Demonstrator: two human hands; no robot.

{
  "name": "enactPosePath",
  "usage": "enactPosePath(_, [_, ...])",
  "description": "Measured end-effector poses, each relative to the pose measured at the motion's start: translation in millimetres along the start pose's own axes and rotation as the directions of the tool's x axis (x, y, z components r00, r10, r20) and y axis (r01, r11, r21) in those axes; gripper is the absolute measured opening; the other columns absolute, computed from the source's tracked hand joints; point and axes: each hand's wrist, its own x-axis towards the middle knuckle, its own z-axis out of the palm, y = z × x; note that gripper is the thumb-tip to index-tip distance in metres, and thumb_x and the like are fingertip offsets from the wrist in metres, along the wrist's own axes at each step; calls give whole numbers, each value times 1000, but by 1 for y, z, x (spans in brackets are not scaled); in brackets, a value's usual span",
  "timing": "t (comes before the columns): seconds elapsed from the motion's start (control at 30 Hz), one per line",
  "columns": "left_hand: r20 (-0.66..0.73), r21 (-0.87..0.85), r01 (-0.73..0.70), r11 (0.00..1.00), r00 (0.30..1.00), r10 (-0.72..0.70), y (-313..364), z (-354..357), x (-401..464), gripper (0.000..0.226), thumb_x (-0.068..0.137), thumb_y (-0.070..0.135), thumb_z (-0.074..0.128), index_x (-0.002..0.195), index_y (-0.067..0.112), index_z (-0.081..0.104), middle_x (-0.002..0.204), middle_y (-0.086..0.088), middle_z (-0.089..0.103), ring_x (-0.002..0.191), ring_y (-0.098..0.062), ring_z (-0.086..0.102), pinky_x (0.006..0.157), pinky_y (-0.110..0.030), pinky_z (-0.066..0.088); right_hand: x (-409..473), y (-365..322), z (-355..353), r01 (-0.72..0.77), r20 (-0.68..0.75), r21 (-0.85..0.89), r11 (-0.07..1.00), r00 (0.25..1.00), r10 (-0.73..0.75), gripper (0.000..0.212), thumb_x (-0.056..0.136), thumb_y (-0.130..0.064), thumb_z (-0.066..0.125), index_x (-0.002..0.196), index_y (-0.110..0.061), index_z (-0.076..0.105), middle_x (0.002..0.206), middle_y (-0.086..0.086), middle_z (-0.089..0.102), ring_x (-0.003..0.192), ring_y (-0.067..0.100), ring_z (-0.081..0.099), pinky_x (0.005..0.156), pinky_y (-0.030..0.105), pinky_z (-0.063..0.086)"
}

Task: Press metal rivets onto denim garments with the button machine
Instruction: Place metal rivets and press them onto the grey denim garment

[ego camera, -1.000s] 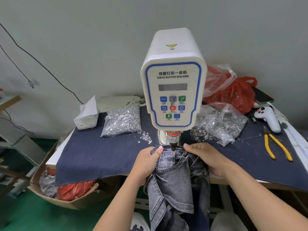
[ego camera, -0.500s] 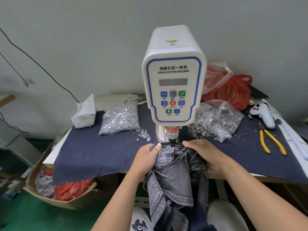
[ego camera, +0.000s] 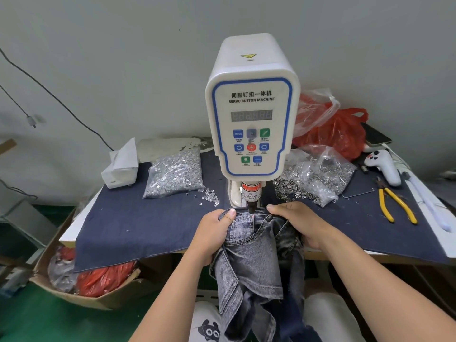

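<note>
A white servo button machine stands at the middle of the table. Its black punch tip touches the top edge of a grey denim garment that hangs down off the table's front. My left hand grips the garment's left side, thumb on top near the punch. My right hand holds the garment's right side, fingers curled over the fabric. A bag of silver rivets lies left of the machine. A second bag of metal ring parts lies to its right.
Dark blue cloth covers the table. Yellow-handled pliers and a white controller lie at the right. A tissue box sits back left, a red bag back right. A cardboard box stands on the floor, left.
Both hands keep their hold on the denim under the punch. The view shifted slightly; the garment's edge stays at the punch tip.
</note>
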Motion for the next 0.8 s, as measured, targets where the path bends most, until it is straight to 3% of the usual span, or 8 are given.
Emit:
enactPosePath(0.17, [-4, 2, 0, 1000, 1000, 0, -1, 0, 0, 45, 107, 46, 55, 78, 13, 50, 71, 4, 49, 68, -11, 44, 69, -34, 34, -1, -1, 1, 1, 1, 9, 1000, 1000, -1, 29, 95, -36, 71, 91, -9, 82, 98, 20, 78, 86, 28, 77, 68, 29, 59])
enactPosePath(0.4, [-12, 50, 9, 999, 1000, -8, -1, -2, 1, 46, 108, 44, 55, 74, 22, 33, 58, 16, 31, 53, -6, 27, 62, -33, 22, 1, 0, 1, 1, 4, -11, 1000, 1000, -1, 41, 95, -38, 70, 102, 2, 76, 102, 22, 77, 94, 32, 76, 73, 30, 60])
enactPosePath(0.6, [-12, 75, -5, 997, 1000, 6, -2, -3, 0, 46, 108, 42, 55, 73, 23, 32, 53, 18, 32, 49, -3, 28, 51, -22, 25, 1, -1, 0, 0, 6, -28, 1000, 1000, 0, 43, 95, -39, 71, 98, 4, 75, 100, 22, 77, 89, 30, 77, 71, 29, 60])
enactPosePath(0.67, [-16, 78, -16, 997, 1000, 17, -2, -3, 0, 46, 108, 41, 56, 73, 23, 33, 52, 18, 32, 48, -2, 29, 46, -15, 25, 0, -1, 0, 1, 7, -18, 1000, 1000, -1, 40, 95, -37, 71, 96, 3, 75, 99, 23, 77, 86, 28, 76, 70, 29, 59])
enactPosePath(0.8, [-14, 87, -31, 996, 999, 32, -2, -4, -1, 46, 108, 41, 57, 74, 22, 32, 55, 17, 31, 51, -4, 28, 46, -16, 24, -2, -2, 2, 6, 8, -14, 1000, 1000, -6, 28, 95, -34, 70, 85, -10, 79, 93, 21, 77, 79, 24, 75, 67, 28, 58])
